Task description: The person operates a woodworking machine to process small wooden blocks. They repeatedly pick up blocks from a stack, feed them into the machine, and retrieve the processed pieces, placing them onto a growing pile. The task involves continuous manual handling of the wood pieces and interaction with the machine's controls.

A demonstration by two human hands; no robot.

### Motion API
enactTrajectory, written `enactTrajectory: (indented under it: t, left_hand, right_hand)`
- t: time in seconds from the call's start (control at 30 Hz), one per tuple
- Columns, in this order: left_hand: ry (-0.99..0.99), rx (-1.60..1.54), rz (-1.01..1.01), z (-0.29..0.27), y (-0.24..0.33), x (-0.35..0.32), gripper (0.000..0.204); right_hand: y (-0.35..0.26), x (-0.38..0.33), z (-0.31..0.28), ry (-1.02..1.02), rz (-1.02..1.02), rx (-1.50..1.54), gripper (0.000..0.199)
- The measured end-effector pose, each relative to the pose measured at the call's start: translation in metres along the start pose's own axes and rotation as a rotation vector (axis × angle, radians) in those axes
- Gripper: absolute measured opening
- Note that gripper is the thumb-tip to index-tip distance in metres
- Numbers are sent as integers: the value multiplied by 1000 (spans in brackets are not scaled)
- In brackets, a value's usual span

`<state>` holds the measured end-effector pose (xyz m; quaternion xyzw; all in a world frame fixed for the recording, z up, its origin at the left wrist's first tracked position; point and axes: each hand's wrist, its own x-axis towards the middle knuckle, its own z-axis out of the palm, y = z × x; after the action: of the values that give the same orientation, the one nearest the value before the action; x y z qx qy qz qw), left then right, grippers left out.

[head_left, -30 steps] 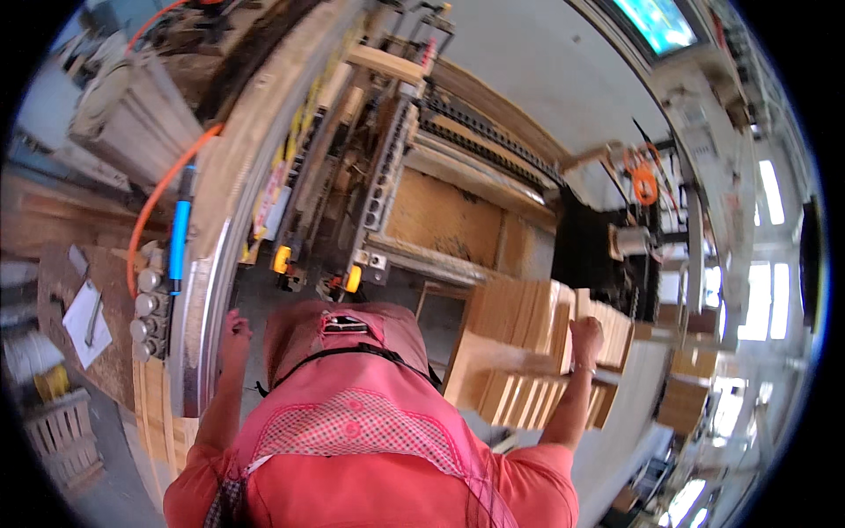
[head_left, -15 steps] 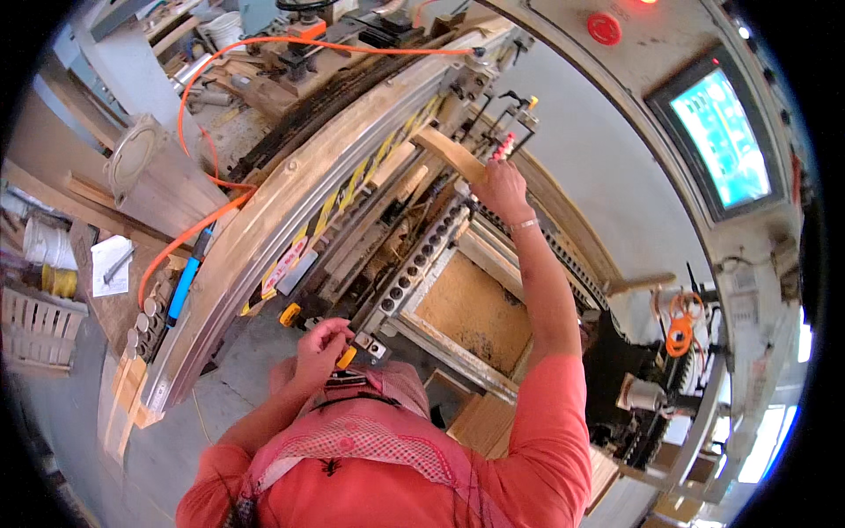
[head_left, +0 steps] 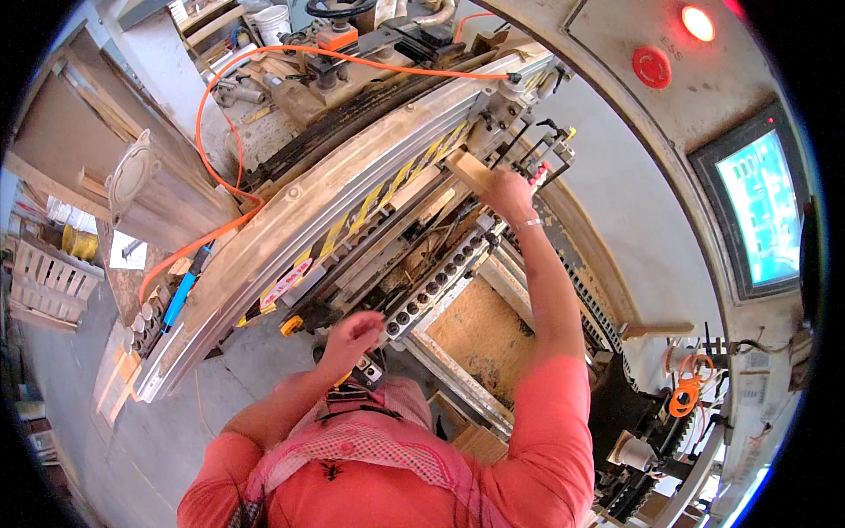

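Workshop floor on the far left, grey concrete (head_left: 106,440), w/ a slatted wooden pallet (head_left: 40,282) leaning by the wall and a yellow spool (head_left: 77,242) just above it. Next over, a round-flanged duct (head_left: 132,176) sits beside a wooden panel, orange hose (head_left: 207,114) looping up and across the top of the machine. Big woodworking machine fills the middle: long pale metal beam (head_left: 290,238) running diagonally, black-and-yellow hazard stripes (head_left: 370,207) along it, sawdust over the upper bed. Blue cylinder (head_left: 179,299) at the beam's low end. Left hand (head_left: 352,339) now, low and center, fingers curled loosely at the machine's near edge, by a row of dark sockets (head_left: 431,295); can't tell if it's actually gripping anything. Sawdust-coated board (head_left: 480,330) lies just right of that. Right hand (head_left: 506,189), arm fully stretched up, fingers closed around the end of a wooden block (head_left: 466,169), block sitting up in the machine under the striped beam. Further right, grey cabinet wall w/ red push button (head_left: 652,67), red lamp (head_left: 698,23) lit, and a glowing blue-green screen (head_left: 761,207). Orange cable coil (head_left: 685,400) hangs lower right.
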<state>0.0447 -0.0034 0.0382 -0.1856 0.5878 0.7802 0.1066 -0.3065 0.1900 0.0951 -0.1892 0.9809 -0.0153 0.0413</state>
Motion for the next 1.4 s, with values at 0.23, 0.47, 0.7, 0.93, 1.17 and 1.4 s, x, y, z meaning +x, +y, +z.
enactTrajectory:
  t: [0.23,0.47,0.7,0.93,1.17,1.4]
  left_hand:
    - [-196,-243,171,60,23,85,50]
    - [-168,-385,210,50,11,86,26]
    - [-160,-44,327,32,-5,48,16]
    - [-173,-34,305,32,-9,49,17]
    - [-165,-28,323,33,-7,50,18]
    - [-188,-22,291,35,1,48,18]
  right_hand:
    - [-38,-131,-31,-286,-406,455,42]
    - [-25,-87,-37,-192,-202,347,41]
    - [4,20,31,75,-42,20,28]
    - [-5,14,36,123,-36,53,38]
    - [-11,17,32,91,-19,0,39]
    - [-9,19,36,64,-25,11,51]
